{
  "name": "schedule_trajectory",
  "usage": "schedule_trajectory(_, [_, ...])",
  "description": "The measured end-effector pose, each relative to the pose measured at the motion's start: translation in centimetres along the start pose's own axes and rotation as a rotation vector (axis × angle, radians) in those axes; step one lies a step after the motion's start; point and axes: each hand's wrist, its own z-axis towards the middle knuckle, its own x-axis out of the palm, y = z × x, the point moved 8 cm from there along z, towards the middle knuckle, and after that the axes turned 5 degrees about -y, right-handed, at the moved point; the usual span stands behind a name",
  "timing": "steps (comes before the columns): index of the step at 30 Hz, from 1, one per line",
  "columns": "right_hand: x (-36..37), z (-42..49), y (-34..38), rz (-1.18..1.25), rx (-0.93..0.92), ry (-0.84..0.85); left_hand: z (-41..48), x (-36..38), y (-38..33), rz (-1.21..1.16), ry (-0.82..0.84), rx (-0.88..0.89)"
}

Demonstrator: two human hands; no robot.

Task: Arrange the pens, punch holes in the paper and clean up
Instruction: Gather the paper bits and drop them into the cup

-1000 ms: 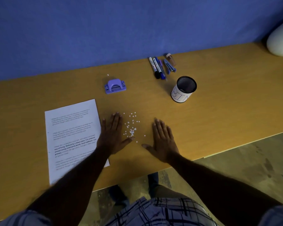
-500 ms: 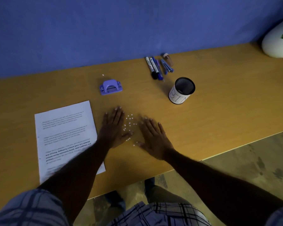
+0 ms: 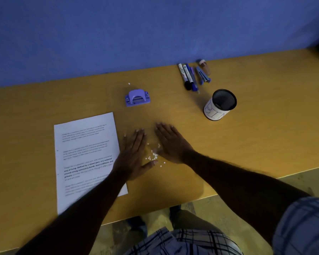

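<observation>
Left hand (image 3: pixel 132 155) and right hand (image 3: pixel 171 144) are laid flat on the surface (image 3: pixel 256 135), grip released, paper dots (image 3: pixel 153 156) enclosed between them. Paper (image 3: pixel 85 153) is seen at 9 o'clock of the hands (hole punch (image 3: pixel 137 98) at 12, pens (image 3: pixel 189 77) at 1).

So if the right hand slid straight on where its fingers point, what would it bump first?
Probably the purple hole punch: the right hand points toward it, with only bare table between.
</observation>
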Motion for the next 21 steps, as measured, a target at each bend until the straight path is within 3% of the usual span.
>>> schedule_trajectory(3, [1.4, -0.7, 2.9, -0.042, -0.139, -0.018, -0.5, -0.1, 0.9, 0.023, 0.019, -0.001])
schedule_trajectory(8, [1.3, -3.7, 3.3, 0.093, -0.166, -0.089, -1.0, 0.3, 0.5, 0.033, 0.024, 0.049])
schedule_trajectory(12, [-0.9, -7.7, -2.0, 0.258, 0.213, -0.232, -1.1, 1.1, 0.6, 0.050, 0.043, 0.019])
schedule_trajectory(16, [-0.2, -13.0, -6.3, 0.230, 0.593, -0.228, -1.2, 2.4, -0.2, 0.037, 0.078, -0.038])
schedule_trajectory(21, [1.3, -14.1, -4.5, 0.217, 0.657, -0.207, -0.8, 2.4, -1.8, 0.037, 0.054, -0.039])
